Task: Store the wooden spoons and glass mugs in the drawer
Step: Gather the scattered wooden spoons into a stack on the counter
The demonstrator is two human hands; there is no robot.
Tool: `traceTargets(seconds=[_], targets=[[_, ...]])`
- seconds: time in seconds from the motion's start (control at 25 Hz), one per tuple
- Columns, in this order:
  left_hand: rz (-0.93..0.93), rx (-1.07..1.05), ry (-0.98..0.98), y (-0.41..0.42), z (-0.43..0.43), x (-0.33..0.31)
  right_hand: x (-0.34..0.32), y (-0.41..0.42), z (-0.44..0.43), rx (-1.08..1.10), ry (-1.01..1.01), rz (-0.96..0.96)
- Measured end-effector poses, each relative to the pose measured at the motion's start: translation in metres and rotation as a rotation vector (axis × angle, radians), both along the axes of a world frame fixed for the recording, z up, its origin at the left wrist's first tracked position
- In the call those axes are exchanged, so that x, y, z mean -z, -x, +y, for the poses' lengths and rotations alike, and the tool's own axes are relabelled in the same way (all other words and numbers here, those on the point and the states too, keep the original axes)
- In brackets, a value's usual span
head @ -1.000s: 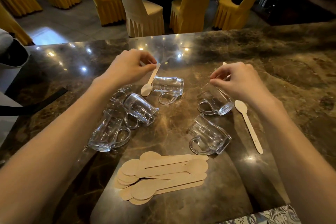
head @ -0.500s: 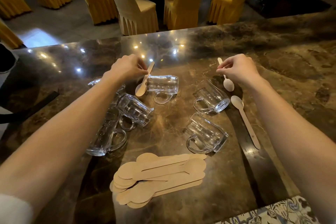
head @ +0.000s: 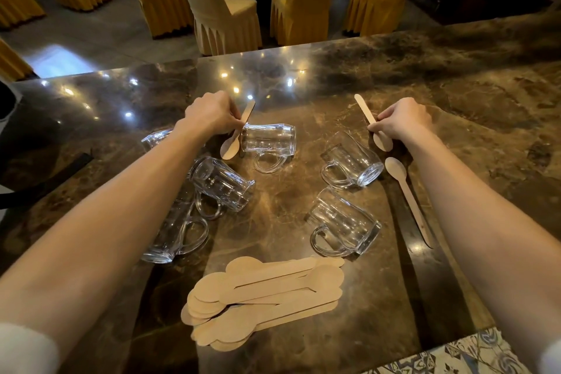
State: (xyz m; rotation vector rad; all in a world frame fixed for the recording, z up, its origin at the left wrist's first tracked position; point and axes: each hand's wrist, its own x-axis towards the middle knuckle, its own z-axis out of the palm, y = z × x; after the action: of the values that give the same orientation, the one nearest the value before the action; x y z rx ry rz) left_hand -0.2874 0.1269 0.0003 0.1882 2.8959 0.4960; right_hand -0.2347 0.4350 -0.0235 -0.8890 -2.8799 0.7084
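**A wooden spoon in each grip**

I see my left grip [head: 212, 115] pinching one wooden spoon [head: 236, 135] beside a tipped glass mug [head: 268, 138], and my right grip [head: 403, 121] pinching another spoon [head: 372, 121]. Both are mid-surface [head: 455, 94]; a spoon stack [head: 264, 297] lies near its front edge.

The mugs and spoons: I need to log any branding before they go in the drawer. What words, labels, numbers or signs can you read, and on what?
No readable text anywhere.
Glass mugs: faint embossed marks on one wall, too blurred to read.
Stacked wooden spoons: plain, no print.
Spoons in the left hand and right hand: plain.
Marble countertop: only veining and light reflections.
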Motion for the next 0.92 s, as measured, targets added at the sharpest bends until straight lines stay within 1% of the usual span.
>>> traceTargets(seconds=[0.24, 0.48, 0.72, 0.92], targets=[[-0.017, -0.043, -0.044, 0.000, 0.000, 0.003, 0.001, 0.000, -0.002, -0.015, 0.129, 0.037], [-0.011, -0.030, -0.080, 0.000, -0.002, 0.004, -0.004, -0.003, -0.011, -0.069, 0.127, 0.097], [0.001, -0.015, -0.261, -0.006, -0.003, -0.005, -0.021, -0.014, -0.022, -0.198, 0.170, 0.189], [0.076, -0.048, -0.417, -0.015, -0.005, -0.022, -0.038, -0.033, -0.040, -0.314, 0.164, 0.261]])
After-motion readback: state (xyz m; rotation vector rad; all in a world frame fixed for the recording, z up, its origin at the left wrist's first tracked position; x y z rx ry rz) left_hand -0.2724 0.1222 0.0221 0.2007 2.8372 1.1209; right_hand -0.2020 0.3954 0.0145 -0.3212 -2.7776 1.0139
